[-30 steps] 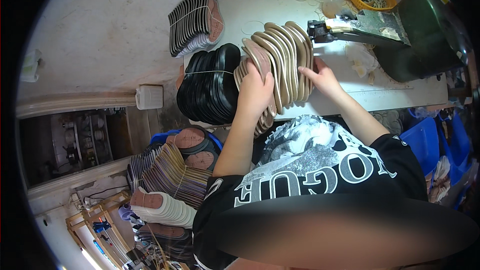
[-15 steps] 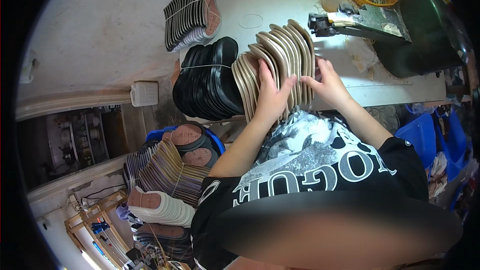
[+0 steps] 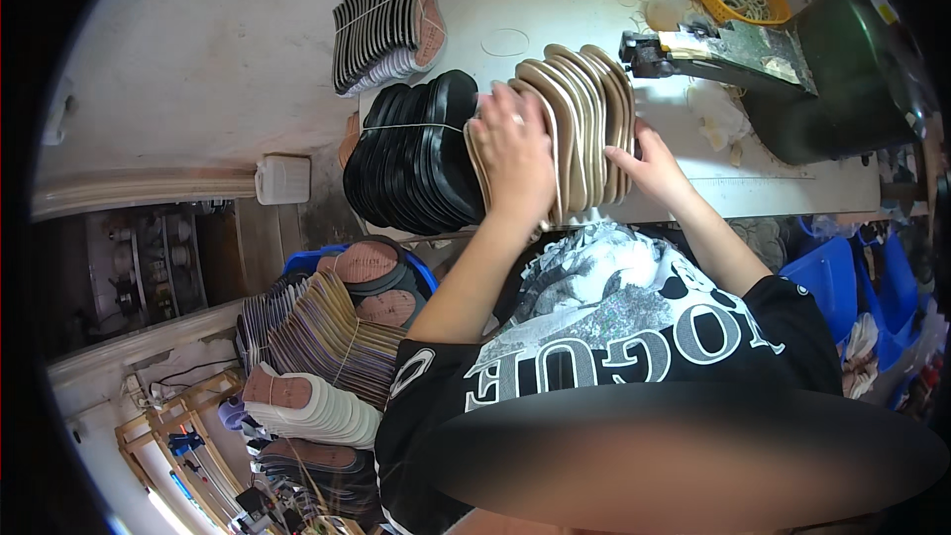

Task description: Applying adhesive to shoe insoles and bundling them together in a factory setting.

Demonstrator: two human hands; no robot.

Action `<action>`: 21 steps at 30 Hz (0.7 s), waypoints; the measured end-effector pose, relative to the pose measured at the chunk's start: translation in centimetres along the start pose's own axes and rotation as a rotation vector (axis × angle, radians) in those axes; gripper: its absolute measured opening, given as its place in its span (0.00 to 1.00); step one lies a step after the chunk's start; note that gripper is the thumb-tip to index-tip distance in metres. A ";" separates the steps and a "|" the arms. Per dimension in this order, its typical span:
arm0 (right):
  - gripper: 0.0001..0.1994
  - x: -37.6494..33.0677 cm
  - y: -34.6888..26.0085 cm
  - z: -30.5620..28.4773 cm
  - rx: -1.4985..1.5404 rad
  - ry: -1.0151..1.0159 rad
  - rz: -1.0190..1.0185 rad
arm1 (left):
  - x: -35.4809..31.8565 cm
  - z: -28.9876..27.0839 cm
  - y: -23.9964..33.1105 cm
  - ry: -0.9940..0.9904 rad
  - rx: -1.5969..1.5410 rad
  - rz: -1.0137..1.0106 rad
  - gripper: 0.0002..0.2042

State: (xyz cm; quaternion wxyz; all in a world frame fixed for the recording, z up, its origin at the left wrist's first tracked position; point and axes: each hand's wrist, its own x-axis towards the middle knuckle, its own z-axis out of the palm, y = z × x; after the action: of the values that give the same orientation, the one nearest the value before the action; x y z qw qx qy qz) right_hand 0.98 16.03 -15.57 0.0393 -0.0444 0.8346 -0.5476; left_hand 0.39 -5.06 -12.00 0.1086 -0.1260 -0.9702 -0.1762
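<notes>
Large white-edged capital letters ran across the front of the black shirt point(image 3: 619, 357), upside down in the head view. A smaller white mark stood near the edge of the left sleeve point(image 3: 414, 365) and another on the right sleeve point(image 3: 798, 291). Dark print on the round-ended pink sole point(image 3: 367, 263) in the blue tub point(image 3: 300, 263) was too small to read.

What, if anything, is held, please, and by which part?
The tan insole stack: the right hand holds its right end; the left hand covers its left, grip unclear.
</notes>
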 end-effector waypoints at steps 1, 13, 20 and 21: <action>0.26 -0.1 -0.3 -0.1 -0.009 -0.033 0.004 | 0.1 0.3 -0.8 0.074 0.038 -0.112 0.31; 0.29 1.1 -2.2 1.3 -0.091 0.019 -0.047 | -2.7 -0.1 0.5 -0.138 0.048 -0.035 0.48; 0.32 3.2 -0.5 0.1 -0.193 -0.062 0.019 | -2.5 -0.5 -0.8 -0.186 0.129 -0.255 0.49; 0.31 3.5 1.2 0.4 -0.248 0.001 0.014 | -2.7 -0.4 -0.4 -0.195 0.105 -0.162 0.49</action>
State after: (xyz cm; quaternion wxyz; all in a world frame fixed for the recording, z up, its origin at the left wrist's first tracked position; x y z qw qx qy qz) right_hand -2.47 15.69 -16.89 0.0369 -0.0427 0.8963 -0.4399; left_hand 2.92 -6.14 -12.50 0.0055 -0.0577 -0.9910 -0.1203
